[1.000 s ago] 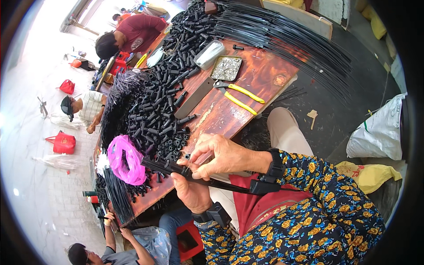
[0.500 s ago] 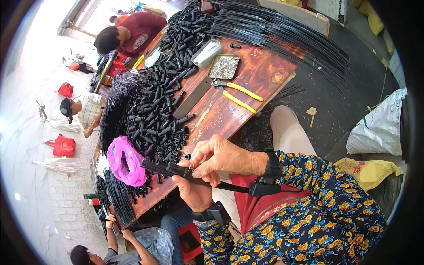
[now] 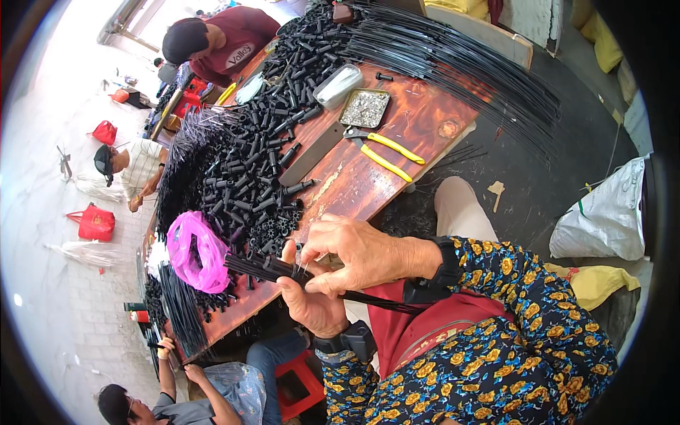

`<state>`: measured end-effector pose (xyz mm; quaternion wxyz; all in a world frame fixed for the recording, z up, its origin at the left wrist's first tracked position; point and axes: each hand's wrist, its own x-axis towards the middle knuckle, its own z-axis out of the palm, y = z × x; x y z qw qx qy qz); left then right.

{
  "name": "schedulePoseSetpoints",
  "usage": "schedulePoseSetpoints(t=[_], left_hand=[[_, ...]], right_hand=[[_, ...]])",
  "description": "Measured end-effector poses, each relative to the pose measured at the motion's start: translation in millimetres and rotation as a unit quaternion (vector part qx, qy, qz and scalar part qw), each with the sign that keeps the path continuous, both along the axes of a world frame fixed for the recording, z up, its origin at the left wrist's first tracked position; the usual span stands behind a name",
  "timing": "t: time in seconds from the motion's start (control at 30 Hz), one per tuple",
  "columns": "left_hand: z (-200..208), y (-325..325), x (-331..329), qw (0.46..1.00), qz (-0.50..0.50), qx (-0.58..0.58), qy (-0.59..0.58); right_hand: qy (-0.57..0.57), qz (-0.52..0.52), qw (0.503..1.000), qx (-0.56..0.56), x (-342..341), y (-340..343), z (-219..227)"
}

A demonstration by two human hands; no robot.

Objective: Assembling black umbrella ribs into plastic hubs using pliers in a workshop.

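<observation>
My left hand (image 3: 315,309) is closed around a bundle of thin black rods (image 3: 249,267), thumb along its near side and one fingertip rising behind it. One end of the bundle points left over the table edge. Its other end (image 3: 386,304) runs right, below my right wrist, toward my lap. Over the bundle, close to my left thumb, my right hand (image 3: 375,253) has its fingers pinched together. A thin pale strand, like a wire, shows at those fingertips; its ends are too fine to follow.
Left of the bundle lies a pink plastic bag (image 3: 198,251). Black tubular parts (image 3: 258,156) heap the wooden table (image 3: 418,106). Yellow-handled pliers (image 3: 386,152), a flat metal blade (image 3: 312,154), a tray of silvery bits (image 3: 365,108) and long black rods (image 3: 446,57) lie beyond. Other people sit around it.
My right hand has turned slightly over the bundle, its fingers still pinched. A left fingertip now shows above the rods. The whole view has shifted a little.
</observation>
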<state>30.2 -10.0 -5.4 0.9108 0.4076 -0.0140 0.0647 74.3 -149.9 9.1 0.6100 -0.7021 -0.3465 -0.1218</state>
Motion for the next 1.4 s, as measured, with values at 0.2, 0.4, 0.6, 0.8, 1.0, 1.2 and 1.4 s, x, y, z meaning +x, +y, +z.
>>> schedulePoseSetpoints(t=[0.2,0.4,0.6,0.8,1.0,1.2,1.4], left_hand=[[-2,2,1,0.999,0.009,0.038,-0.018],[3,-1,-3,0.999,0.032,0.036,0.024],[-1,4,-1,0.998,0.038,0.057,-0.009],[-1,1,3,0.999,-0.003,0.04,-0.003],[-3,-7,3,0.998,-0.031,0.046,-0.01],[-2,0,0,0.999,-0.023,0.047,0.004],[-8,10,1,0.998,-0.039,0.046,-0.001]], right_hand=[[-0.148,-0.067,0.971,-0.173,-1,-1,16],[0.393,0.184,0.896,0.099,-2,7,14],[-0.033,-0.049,0.998,-0.038,-15,3,9],[-0.246,-0.145,0.957,-0.041,8,3,-4],[-0.248,-0.094,0.963,-0.049,7,-8,8],[0.282,0.228,0.929,0.071,8,-22,23],[-0.01,-0.426,0.811,-0.401,74,-94,-30]])
